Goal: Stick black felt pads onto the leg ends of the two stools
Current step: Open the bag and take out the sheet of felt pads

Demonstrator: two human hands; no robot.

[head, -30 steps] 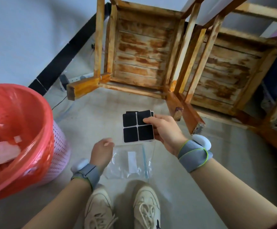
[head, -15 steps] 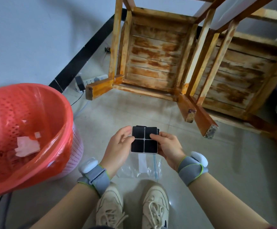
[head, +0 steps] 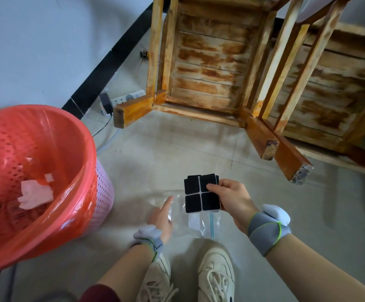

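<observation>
Single head-worn wide-angle view, looking steeply down and forward from above the person's own cream lace-up shoes (head: 185,277) at bottom centre. Forearms enter from the lower edge, close to the lens. Two overturned wooden stools (head: 212,62) fill the upper right; a red plastic-lined basket (head: 35,171) crowds the left edge.

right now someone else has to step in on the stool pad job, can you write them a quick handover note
Right hand: pinching a sheet of four square black felt pads, held above the floor; more pads seem stacked behind it.
Left hand: empty, forefinger out, down at the clear plastic zip bag on the floor.
Two worn wooden stools lie tipped over, legs toward the person. The three near leg ends in view are bare.
Done: pads are out of the bag. No pad is seen on any leg.
Left: peel pads, stick one on every leg end.
Red-lined waste basket stands to the left.
</observation>
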